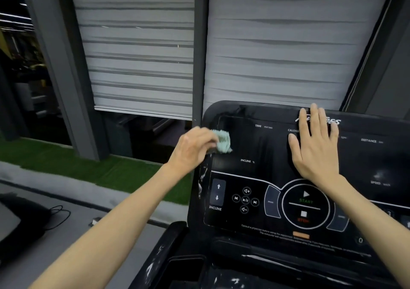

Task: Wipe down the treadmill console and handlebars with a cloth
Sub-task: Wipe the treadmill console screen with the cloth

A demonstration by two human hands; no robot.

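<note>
The left hand point(193, 149) grips a bunched cloth point(223, 141) at the console's point(255, 146) upper-left edge. The right hand point(317, 146) lies flat on its top centre, fingers straight, holding nothing. Sweeping rightward in overlapping passes with light pressure should work best.
</note>
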